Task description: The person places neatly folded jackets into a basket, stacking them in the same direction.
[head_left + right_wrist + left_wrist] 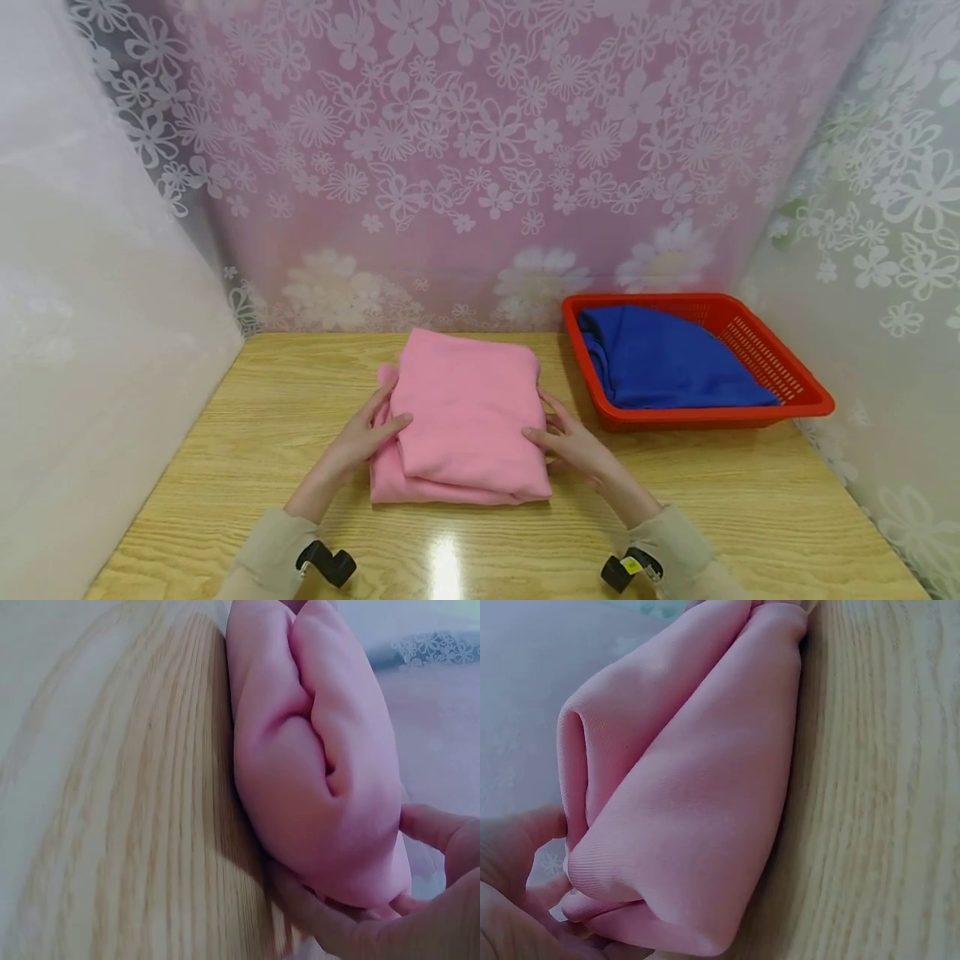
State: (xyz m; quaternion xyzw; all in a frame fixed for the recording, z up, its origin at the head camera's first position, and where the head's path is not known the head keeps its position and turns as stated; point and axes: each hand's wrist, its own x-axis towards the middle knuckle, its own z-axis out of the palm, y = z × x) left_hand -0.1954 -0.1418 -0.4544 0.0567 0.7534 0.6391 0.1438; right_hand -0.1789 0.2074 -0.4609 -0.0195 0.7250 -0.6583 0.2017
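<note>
A folded pink garment (468, 408) lies in a thick, several-layered bundle on the wooden table, with ribbed fabric showing at one fold in the left wrist view. My left hand (369, 429) holds its left side, thumb on the top layer and fingers at the side edge. On the opposite side my right hand (572, 442) grips the bundle, thumb over the top. In the right wrist view, the fingers (315, 911) of that hand reach around the lower edge, close to the tabletop. The loose folds face the front edge of the table.
A red plastic basket (697, 414) with slotted walls stands at the back right, holding a folded blue cloth (667, 358). Flowered curtains (480, 167) hang behind the wooden table (262, 417) and along both sides.
</note>
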